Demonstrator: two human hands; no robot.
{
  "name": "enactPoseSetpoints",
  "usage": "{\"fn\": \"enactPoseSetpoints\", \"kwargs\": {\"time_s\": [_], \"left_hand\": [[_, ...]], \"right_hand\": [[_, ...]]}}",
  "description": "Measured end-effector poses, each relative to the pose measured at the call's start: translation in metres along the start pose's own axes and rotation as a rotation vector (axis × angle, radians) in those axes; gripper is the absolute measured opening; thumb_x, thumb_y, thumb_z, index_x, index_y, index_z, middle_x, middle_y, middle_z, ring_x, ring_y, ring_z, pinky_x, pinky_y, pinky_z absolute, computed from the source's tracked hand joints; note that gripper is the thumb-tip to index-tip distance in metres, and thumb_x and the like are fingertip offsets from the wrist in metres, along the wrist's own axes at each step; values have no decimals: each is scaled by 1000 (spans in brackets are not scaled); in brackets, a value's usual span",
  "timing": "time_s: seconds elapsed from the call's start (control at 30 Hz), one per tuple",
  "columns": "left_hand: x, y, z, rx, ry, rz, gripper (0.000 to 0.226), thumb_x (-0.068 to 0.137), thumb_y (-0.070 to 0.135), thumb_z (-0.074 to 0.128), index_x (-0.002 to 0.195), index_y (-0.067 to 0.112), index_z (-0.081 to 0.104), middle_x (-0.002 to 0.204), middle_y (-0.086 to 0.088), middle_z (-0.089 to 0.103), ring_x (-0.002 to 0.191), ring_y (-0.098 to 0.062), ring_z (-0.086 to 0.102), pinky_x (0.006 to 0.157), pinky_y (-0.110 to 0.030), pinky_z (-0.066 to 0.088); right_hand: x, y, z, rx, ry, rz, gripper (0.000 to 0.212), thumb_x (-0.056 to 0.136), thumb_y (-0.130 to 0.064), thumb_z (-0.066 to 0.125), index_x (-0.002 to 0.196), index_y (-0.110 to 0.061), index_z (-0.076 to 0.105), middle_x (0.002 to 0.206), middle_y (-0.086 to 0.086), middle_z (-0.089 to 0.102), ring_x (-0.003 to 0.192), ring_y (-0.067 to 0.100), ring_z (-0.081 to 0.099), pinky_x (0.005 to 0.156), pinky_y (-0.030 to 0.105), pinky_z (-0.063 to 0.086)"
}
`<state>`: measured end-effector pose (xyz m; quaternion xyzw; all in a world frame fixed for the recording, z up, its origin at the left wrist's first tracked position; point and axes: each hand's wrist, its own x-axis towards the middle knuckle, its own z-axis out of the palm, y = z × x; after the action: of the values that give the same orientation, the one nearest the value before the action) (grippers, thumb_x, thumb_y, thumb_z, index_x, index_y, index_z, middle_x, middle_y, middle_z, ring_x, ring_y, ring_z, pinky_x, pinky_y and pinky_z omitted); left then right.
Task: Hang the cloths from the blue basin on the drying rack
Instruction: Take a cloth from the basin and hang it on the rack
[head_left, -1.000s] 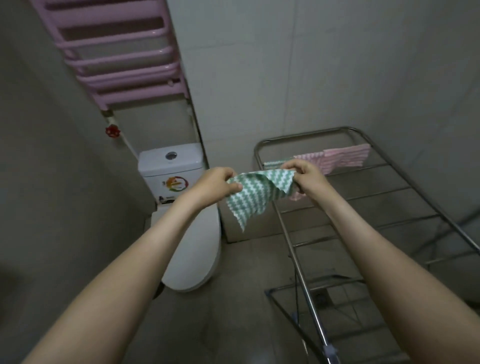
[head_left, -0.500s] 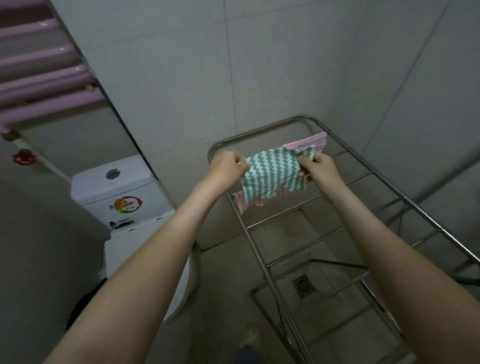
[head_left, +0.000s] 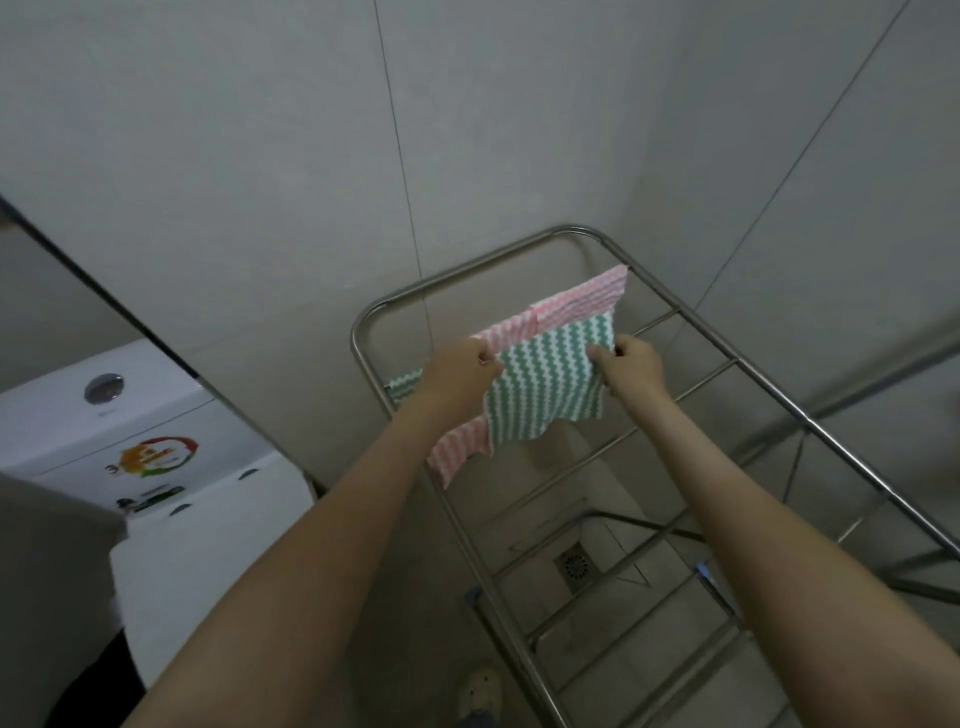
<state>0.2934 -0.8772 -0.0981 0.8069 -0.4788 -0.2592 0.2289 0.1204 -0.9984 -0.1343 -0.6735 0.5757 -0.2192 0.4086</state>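
Note:
A green-and-white zigzag cloth (head_left: 545, 384) is stretched between my hands above the far end of the steel drying rack (head_left: 519, 254). My left hand (head_left: 462, 371) pinches its upper left corner and my right hand (head_left: 631, 366) pinches its upper right edge. Behind it a pink-and-white zigzag cloth (head_left: 576, 301) hangs over a far rod, its lower end showing below my left wrist. Another green cloth's edge (head_left: 402, 384) peeks out at the rack's left rail. The blue basin is out of view.
A white toilet with its cistern (head_left: 130, 431) stands at the left. Tiled walls close in behind and right of the rack. A floor drain (head_left: 574, 566) shows through the rods, and a shoe (head_left: 480, 686) is at the bottom.
Both hands carried the green cloth rightward from beside the rack to over its far rods, spreading it wider. The view swung right and the pink wall rack left the frame.

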Motion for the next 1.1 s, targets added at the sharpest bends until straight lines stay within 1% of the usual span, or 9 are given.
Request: {"fn": "enactPoseSetpoints", "kwargs": {"time_s": [0.1,0.2,0.27,0.43,0.5,0.7,0.8,0.9,1.1], "left_hand": [[16,-9,7,39,-7,-29,18,93,20,52,87,5,60,86,-17,62,81,-30,57,70,-36,42],[27,-15,14,47,-11,-65,17,95,19,48,101,7,59,108,-15,64,93,-27,58,77,-34,43],[32,-19,21,41,-20,-99,30,95,19,46,121,4,52,122,-15,58,107,-30,56,84,-35,44],[35,-11,44,189,-116,67,51,95,24,50,137,-2,38,141,-21,39,129,-35,40,101,-37,33],[31,-6,53,173,-286,135,44,95,27,53,131,2,48,128,-10,51,120,-25,48,96,-36,38],[31,-21,64,215,-487,41,27,102,11,35,123,1,49,109,-19,61,96,-33,62,74,-37,52],[31,-25,60,235,-480,94,35,104,14,29,134,2,43,132,-18,50,117,-31,51,93,-35,39],[31,-35,62,215,-494,84,36,104,21,30,131,2,44,132,-16,50,118,-31,50,94,-36,39],[21,-37,57,185,-353,10,52,99,36,42,139,3,34,139,-17,45,122,-32,48,97,-41,43]], "right_hand": [[10,4,9,-4,-4,9,18,89,-22,62,98,-6,59,93,10,61,89,29,61,83,47,51],[11,5,16,-35,-149,-87,70,83,-20,71,140,-13,32,125,7,48,113,24,48,95,38,43],[12,10,22,-367,-224,-276,90,79,-29,74,148,-21,18,144,4,39,127,28,36,102,40,31],[9,14,36,-754,-469,-500,52,90,-40,58,138,-33,40,140,-6,44,130,17,29,100,33,16],[10,14,38,-814,-473,-522,44,91,-38,55,134,-29,46,133,-4,48,128,16,32,102,33,15],[18,15,47,-1042,-448,-645,34,97,-38,45,126,-20,48,124,0,53,123,20,41,103,35,18],[20,13,45,-1103,-482,-667,34,99,-41,40,124,-19,47,123,1,54,120,20,43,100,33,21],[19,13,46,-1123,-467,-653,37,98,-43,40,126,-19,46,126,1,52,122,20,42,103,35,19],[1,9,32,-1042,-401,-604,68,94,-31,51,150,-22,14,158,-2,14,145,16,8,114,41,3]]}}
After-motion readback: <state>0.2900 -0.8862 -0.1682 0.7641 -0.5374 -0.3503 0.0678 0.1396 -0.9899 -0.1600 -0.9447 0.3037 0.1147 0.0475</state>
